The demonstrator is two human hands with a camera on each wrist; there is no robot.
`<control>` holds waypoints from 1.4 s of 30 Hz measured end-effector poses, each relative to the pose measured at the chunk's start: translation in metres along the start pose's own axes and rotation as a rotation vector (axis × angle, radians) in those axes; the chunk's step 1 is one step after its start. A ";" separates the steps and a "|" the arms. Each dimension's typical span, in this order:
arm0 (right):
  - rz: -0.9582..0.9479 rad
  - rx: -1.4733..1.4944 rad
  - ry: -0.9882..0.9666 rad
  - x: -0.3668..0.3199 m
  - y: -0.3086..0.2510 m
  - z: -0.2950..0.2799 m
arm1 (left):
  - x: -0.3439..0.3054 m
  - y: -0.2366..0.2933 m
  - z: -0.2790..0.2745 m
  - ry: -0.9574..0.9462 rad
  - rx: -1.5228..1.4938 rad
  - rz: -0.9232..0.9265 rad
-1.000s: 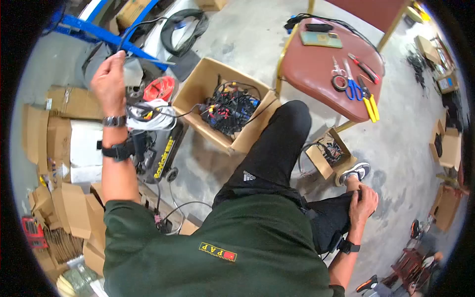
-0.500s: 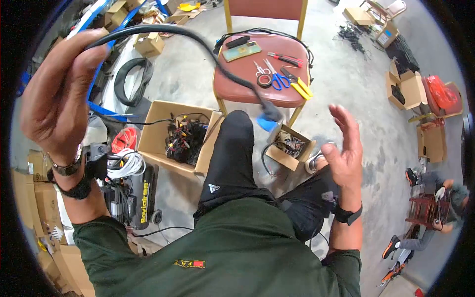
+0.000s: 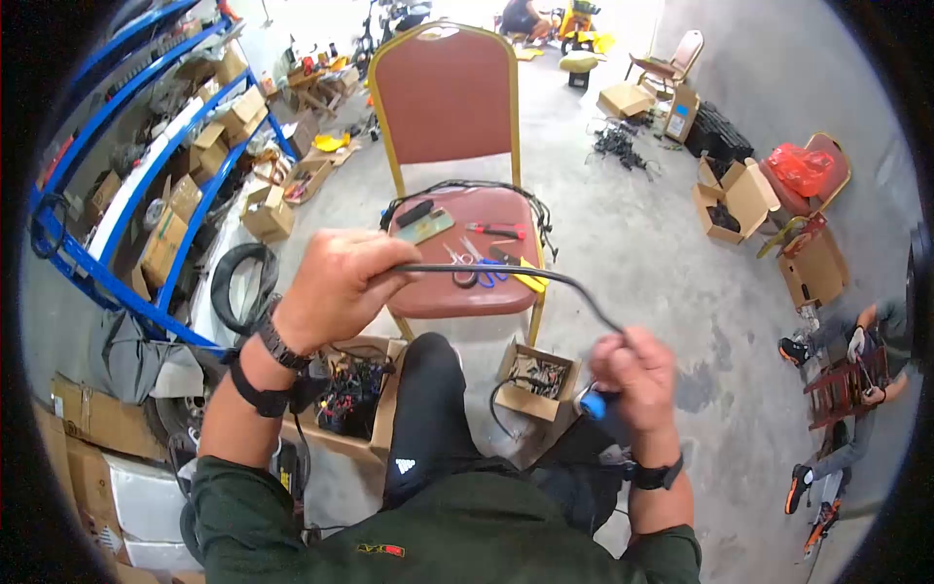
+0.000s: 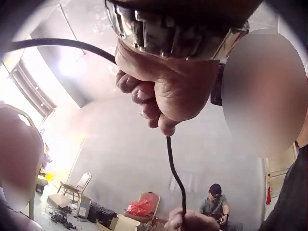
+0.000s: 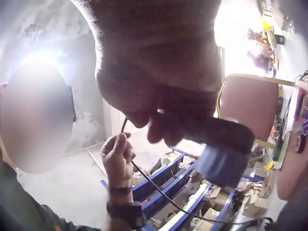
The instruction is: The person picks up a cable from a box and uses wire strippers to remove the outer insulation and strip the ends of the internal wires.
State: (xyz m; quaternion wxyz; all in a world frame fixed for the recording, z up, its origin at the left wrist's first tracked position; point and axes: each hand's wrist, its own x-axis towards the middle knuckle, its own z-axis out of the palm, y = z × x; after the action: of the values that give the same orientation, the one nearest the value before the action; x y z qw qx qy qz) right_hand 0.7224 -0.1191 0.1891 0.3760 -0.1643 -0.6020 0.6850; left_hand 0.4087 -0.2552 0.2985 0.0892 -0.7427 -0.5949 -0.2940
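Note:
A black cable (image 3: pixel 506 272) runs between the two hands, in front of the chair seat. My left hand (image 3: pixel 336 287) grips it with curled fingers, and the left wrist view shows the cable passing through that fist (image 4: pixel 163 86). My right hand (image 3: pixel 637 375) holds the cable's other end, beside a blue connector (image 3: pixel 592 405). In the right wrist view the blue connector (image 5: pixel 222 163) sticks out from a dark housing under the right hand (image 5: pixel 159 82); its fingers are partly in shadow.
A chair (image 3: pixel 467 302) holds scissors, pliers, a phone and cables. Boxes of wires stand below it, one (image 3: pixel 538 401) near the knees. Blue shelving (image 3: pixel 146 282) stands left; a person (image 3: pixel 861 360) sits far right.
The left hand has come down and inward with the cable. The right hand, open half a second ago, has closed round the connector end. The view has tilted up toward the chair.

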 end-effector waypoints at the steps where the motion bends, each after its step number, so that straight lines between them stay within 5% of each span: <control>1: -0.123 0.023 0.094 0.000 -0.001 -0.014 | -0.008 -0.014 0.008 -0.030 -0.113 -0.124; 5: -0.260 -0.067 0.243 -0.008 -0.038 -0.070 | -0.050 -0.063 0.042 -0.140 -0.625 -0.671; 10: -0.428 0.087 0.379 -0.016 -0.071 -0.150 | -0.118 -0.110 0.056 -0.055 -0.392 -0.908; 14: -0.370 0.013 0.448 -0.026 -0.066 -0.168 | -0.157 -0.127 0.050 0.040 -0.349 -0.820; 17: -0.292 0.034 0.452 -0.022 -0.049 -0.162 | -0.152 -0.111 0.033 -0.061 -0.246 -0.914; 22: -0.304 0.150 0.356 -0.004 -0.011 -0.126 | -0.126 -0.075 0.058 -0.005 -0.641 -1.111; 26: -0.061 0.158 0.169 -0.005 0.037 -0.061 | -0.110 -0.026 0.141 -0.085 -1.167 -0.920; 31: 0.268 -0.121 -0.162 -0.017 0.088 0.001 | -0.101 0.024 0.217 -0.149 -1.314 -0.854; 35: 0.332 -0.436 -0.200 -0.044 0.165 0.002 | -0.110 0.041 0.252 -0.204 -1.054 -0.657; 38: 0.313 -0.439 -0.238 -0.039 0.156 0.009 | -0.120 0.030 0.264 -0.282 -0.897 -0.533; 42: 0.556 -0.253 -0.271 -0.032 0.172 -0.004 | -0.112 0.022 0.250 -0.468 -1.008 -0.525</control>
State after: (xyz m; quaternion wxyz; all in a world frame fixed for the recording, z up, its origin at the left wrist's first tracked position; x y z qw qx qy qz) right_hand 0.6916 -0.1372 0.0177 0.0677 -0.2749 -0.6589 0.6969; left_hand 0.4981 -0.2338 0.0398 -0.4814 -0.5669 -0.5496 -0.3805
